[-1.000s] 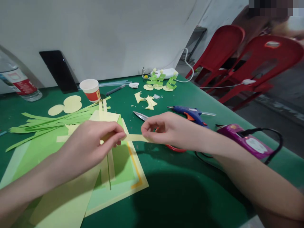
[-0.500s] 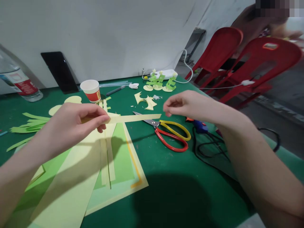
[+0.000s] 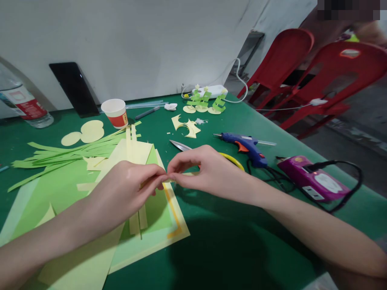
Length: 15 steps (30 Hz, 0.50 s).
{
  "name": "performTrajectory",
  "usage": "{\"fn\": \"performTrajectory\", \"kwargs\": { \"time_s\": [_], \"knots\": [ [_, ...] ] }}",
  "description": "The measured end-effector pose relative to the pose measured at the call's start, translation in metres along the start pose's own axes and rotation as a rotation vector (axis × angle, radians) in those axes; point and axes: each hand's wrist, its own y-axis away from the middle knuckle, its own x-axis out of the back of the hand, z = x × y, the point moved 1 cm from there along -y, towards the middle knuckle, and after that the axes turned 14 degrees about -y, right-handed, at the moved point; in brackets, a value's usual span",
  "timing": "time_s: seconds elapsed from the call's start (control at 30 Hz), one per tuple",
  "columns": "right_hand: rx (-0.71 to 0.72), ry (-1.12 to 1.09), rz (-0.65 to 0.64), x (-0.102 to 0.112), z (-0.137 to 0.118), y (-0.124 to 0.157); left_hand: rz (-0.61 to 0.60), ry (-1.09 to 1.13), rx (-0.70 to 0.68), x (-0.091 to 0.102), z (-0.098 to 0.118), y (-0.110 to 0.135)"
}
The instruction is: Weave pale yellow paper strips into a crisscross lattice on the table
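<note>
My left hand (image 3: 130, 189) and my right hand (image 3: 202, 171) meet fingertip to fingertip above the paper sheets, both pinching a narrow pale yellow paper strip (image 3: 86, 187). Most of the strip is hidden behind my fingers; one end pokes out left of my left hand. Under my left hand lie pale yellow and green paper sheets (image 3: 154, 257) with two loose strips on top. Just behind my right hand are scissors (image 3: 179, 146), their blades and part of a yellow handle showing.
A blue glue gun (image 3: 242, 141) and a purple power box (image 3: 314, 179) with black cables lie at right. Behind are a paper cup (image 3: 115, 113), a phone (image 3: 74, 89), a bottle (image 3: 27, 102), green strips (image 3: 60, 155), paper scraps (image 3: 190, 128) and small paper plants (image 3: 202, 98). Red chairs (image 3: 356, 68) and a person stand beyond.
My right hand has moved left and down to meet my left hand and now grips the strip too. My left hand has shifted right and lower. The glue gun has come into view.
</note>
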Motion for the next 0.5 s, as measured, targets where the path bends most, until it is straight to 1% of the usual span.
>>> {"fn": "performTrajectory", "kwargs": {
  "time_s": [0.17,0.27,0.4,0.5],
  "knots": [
    [-0.022,0.007,-0.004,0.0007,-0.0018,-0.001,0.04,-0.062,-0.05,-0.0019,0.001,0.0014],
    [-0.082,-0.022,-0.039,0.0027,-0.0037,-0.0017,0.057,-0.094,-0.083,-0.0009,0.0029,0.0025],
    [-0.159,-0.054,-0.077,0.0049,-0.0055,-0.0023,0.063,-0.13,-0.092,0.0005,0.0046,0.0025],
    [-0.209,-0.024,-0.06,0.0072,-0.007,-0.0031,0.066,-0.155,-0.089,0.0018,0.0028,0.002]
  ]
}}
